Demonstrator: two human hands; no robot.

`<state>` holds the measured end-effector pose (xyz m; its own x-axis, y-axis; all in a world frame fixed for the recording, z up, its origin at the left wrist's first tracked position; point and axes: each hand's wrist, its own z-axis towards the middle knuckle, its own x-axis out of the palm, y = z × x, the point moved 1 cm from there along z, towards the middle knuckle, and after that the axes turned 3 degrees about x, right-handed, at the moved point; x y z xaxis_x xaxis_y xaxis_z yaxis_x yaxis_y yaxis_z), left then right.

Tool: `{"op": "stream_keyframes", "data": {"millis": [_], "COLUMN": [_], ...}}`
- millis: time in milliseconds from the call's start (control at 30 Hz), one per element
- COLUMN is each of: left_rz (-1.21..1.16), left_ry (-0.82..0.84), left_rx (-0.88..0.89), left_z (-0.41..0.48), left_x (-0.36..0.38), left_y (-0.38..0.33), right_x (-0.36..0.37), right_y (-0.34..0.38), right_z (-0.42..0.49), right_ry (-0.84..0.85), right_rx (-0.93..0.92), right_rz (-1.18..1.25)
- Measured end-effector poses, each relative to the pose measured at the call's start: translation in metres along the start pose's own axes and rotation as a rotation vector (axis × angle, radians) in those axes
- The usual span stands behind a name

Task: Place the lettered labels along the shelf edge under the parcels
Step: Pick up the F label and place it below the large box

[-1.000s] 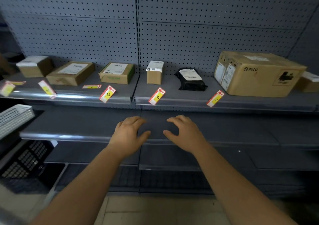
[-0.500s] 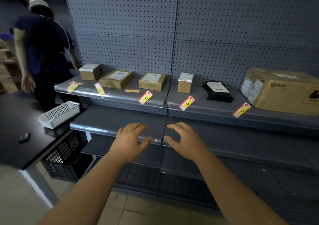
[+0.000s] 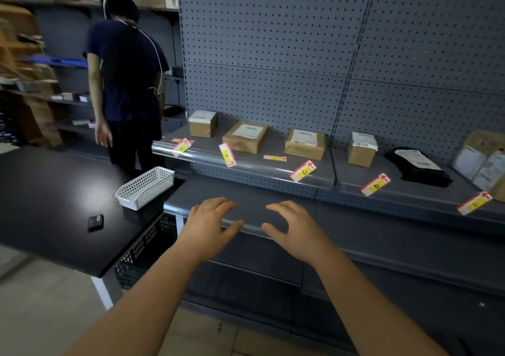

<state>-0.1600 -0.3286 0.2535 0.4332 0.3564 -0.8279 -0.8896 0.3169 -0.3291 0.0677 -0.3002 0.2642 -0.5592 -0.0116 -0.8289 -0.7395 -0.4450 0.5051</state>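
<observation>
Several cardboard parcels (image 3: 245,136) and a black bag parcel (image 3: 419,166) stand in a row on the grey shelf (image 3: 262,168). Red-and-yellow lettered labels lie along its front edge: one at the left end (image 3: 181,146), a second (image 3: 227,154), label C (image 3: 302,171), label D (image 3: 375,184) and another at the far right (image 3: 474,203). A small label (image 3: 275,158) lies flat between two parcels. My left hand (image 3: 207,225) and my right hand (image 3: 296,230) hover over the lower shelf's edge (image 3: 251,227), fingers spread and relaxed, holding nothing.
A white perforated basket (image 3: 145,187) sits on a black table (image 3: 49,199) at the left, next to a small black device (image 3: 95,222). A person in a dark shirt (image 3: 125,76) stands behind the table. A black crate (image 3: 142,251) sits under the table.
The view has swung left, bringing the table, the basket and the other person into sight. My hands stay spread in front of me over the lower shelf.
</observation>
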Motion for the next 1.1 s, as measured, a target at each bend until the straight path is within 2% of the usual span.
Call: {"op": "stream_keyframes", "data": {"millis": [267, 500, 833, 1100], "left_rz": [-0.026, -0.076, -0.069, -0.067], "left_ry": [0.027, 0.021, 0.007, 0.013], "left_rx": [0.039, 0.052, 0.126, 0.15], "left_z": [0.009, 0.046, 0.179, 0.244], "left_x": [-0.009, 0.019, 0.047, 0.073], "left_y": [0.066, 0.093, 0.088, 0.082], "right_x": [0.038, 0.048, 0.008, -0.012], "right_y": [0.033, 0.019, -0.037, -0.074], "right_z": [0.039, 0.08, 0.168, 0.213], "right_ry": [0.002, 0.001, -0.139, -0.163], "right_rx": [0.033, 0.042, 0.061, 0.057], "right_rz": [-0.049, -0.054, -0.044, -0.088]}}
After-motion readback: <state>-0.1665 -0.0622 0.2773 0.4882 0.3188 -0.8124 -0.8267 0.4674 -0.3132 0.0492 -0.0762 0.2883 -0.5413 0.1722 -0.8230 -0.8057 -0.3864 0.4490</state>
